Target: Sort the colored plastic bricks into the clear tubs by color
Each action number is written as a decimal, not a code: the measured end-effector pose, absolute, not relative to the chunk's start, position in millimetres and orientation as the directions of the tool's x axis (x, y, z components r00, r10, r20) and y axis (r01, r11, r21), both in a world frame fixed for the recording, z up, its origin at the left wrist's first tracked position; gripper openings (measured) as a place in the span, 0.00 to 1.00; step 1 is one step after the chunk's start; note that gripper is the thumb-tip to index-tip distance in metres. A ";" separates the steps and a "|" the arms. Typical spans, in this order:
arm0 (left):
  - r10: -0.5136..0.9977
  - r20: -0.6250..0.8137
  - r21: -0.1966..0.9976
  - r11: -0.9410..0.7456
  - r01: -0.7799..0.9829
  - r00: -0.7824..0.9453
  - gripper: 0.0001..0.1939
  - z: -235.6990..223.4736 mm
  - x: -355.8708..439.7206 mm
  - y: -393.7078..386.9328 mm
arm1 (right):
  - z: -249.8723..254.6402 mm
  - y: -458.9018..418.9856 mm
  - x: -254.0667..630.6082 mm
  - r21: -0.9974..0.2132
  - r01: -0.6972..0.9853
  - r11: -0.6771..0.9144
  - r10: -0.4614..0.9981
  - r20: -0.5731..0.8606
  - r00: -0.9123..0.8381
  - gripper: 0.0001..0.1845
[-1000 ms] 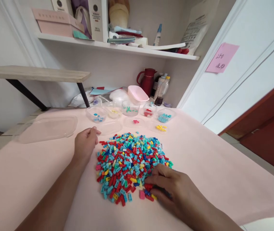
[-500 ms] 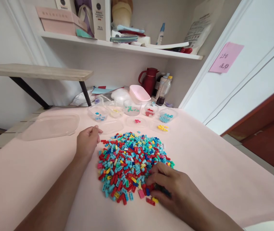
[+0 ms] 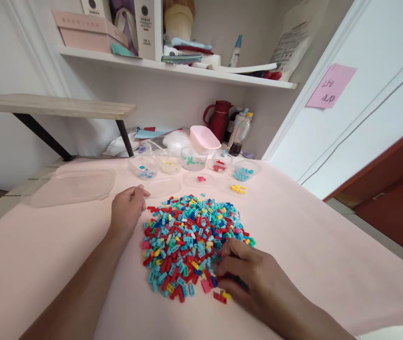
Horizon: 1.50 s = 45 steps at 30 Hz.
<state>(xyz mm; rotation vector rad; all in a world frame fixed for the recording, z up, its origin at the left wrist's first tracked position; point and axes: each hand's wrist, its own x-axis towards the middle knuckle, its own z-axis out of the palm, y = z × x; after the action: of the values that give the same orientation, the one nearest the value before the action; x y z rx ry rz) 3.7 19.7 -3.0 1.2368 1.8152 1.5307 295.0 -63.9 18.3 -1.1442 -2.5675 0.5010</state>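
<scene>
A heap of small coloured bricks point(image 3: 190, 236), mostly light blue and red with some yellow, green and dark blue, lies on the pink tabletop point(image 3: 311, 245). My right hand point(image 3: 254, 276) rests on the heap's near right edge, fingers curled and pinched over a few bricks; what they grip is hidden. My left hand point(image 3: 127, 210) lies loosely curled on the table at the heap's far left edge, touching no brick that I can see.
Behind the heap stand several small clear tubs point(image 3: 192, 160) and flat lids point(image 3: 237, 189) holding sorted bricks. A large clear lid point(image 3: 70, 186) lies at the left. A pink bowl point(image 3: 204, 138), a red jug point(image 3: 218, 118) and bottles stand at the back under a cluttered shelf point(image 3: 173, 68).
My right hand's fingers have drawn a little inward and left over the bricks at the heap's near edge. The left hand has stayed put.
</scene>
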 end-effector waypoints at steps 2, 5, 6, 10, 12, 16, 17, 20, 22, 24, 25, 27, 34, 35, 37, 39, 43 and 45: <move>0.850 0.195 0.941 -0.020 0.339 -0.489 0.17 -2.6 3.7 19.6 | 17.9 -63.2 295.4 -0.455 0.639 0.620 0.756 0.129 -0.641 0.08; 0.850 0.189 0.940 -0.012 0.341 -0.491 0.17 -2.0 3.9 19.7 | 20.5 -61.2 296.9 -0.606 0.574 0.550 0.777 0.120 -0.618 0.09; 0.850 0.186 0.940 -0.008 0.342 -0.493 0.18 -1.8 3.9 19.7 | 22.2 -60.1 297.7 -0.669 0.543 0.507 0.790 0.109 -0.604 0.08; 0.851 0.173 0.937 0.013 0.349 -0.496 0.18 -0.7 4.3 19.2 | 30.3 -55.1 301.5 -0.886 0.377 0.270 0.859 0.045 -0.510 0.11; 0.851 0.170 0.936 0.019 0.352 -0.497 0.18 0.6 4.4 18.1 | 34.7 -52.0 303.6 -0.963 0.252 0.091 0.890 -0.034 -0.454 0.14; 0.851 0.171 0.936 0.017 0.350 -0.497 0.18 3.8 3.4 16.4 | 50.9 -33.4 307.4 -0.990 0.112 -0.090 0.921 -0.126 -0.370 0.16; 0.850 0.172 0.937 0.015 0.350 -0.499 0.18 4.4 2.9 16.5 | 58.0 -23.7 308.1 -0.991 0.117 -0.058 0.933 -0.095 -0.347 0.16; 0.847 0.174 0.938 0.012 0.346 -0.502 0.19 5.0 1.0 17.7 | 86.1 21.1 309.3 -0.961 0.220 0.169 0.968 0.120 -0.219 0.14; 0.845 0.127 0.946 0.054 0.318 -0.520 0.20 4.2 -0.5 18.6 | 105.1 61.5 309.3 -0.864 0.365 0.345 0.937 0.337 -0.089 0.13; 0.845 0.112 0.951 0.061 0.303 -0.522 0.20 2.9 -2.0 19.2 | 118.5 104.6 308.7 -0.709 0.519 0.477 0.823 0.568 0.018 0.11; 0.843 0.111 0.953 0.061 0.298 -0.527 0.20 2.2 -2.8 19.4 | 122.3 125.1 308.4 -0.651 0.582 0.487 0.781 0.623 0.044 0.10; 0.842 0.109 0.956 0.058 0.289 -0.528 0.21 1.2 -4.0 19.6 | 124.8 159.8 308.2 -0.632 0.640 0.436 0.769 0.632 0.101 0.09; 0.827 0.105 0.962 0.055 0.266 -0.552 0.23 3.7 -3.5 18.4 | 118.1 184.6 317.4 -0.730 0.530 0.431 0.790 0.589 0.169 0.15; 0.820 0.111 0.965 0.046 0.258 -0.562 0.23 4.7 -2.8 17.8 | 115.5 175.1 319.3 -0.749 0.497 0.439 0.796 0.580 0.171 0.18; 0.794 0.130 0.970 0.024 0.244 -0.593 0.22 6.6 -1.4 16.1 | 106.2 149.3 323.6 -0.788 0.411 0.459 0.817 0.556 0.154 0.22; 0.764 0.147 0.970 0.012 0.241 -0.628 0.22 7.8 -0.8 14.5 | 90.8 119.8 329.7 -0.845 0.237 0.480 0.847 0.517 0.125 0.23; 0.707 0.185 0.963 0.009 0.269 -0.683 0.21 8.7 -1.8 12.4 | 50.8 78.8 346.9 -0.890 0.238 0.389 0.900 0.422 0.108 0.26; 0.680 0.215 0.956 -0.002 0.292 -0.701 0.20 10.1 -2.4 11.2 | 35.5 73.3 353.8 -0.904 0.263 0.336 0.923 0.371 0.097 0.27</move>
<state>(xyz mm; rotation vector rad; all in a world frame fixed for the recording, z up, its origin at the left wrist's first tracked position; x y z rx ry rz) -2.4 11.2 10.1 1.0096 1.9689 1.7546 353.8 73.3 35.5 -1.1647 -1.4229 0.7063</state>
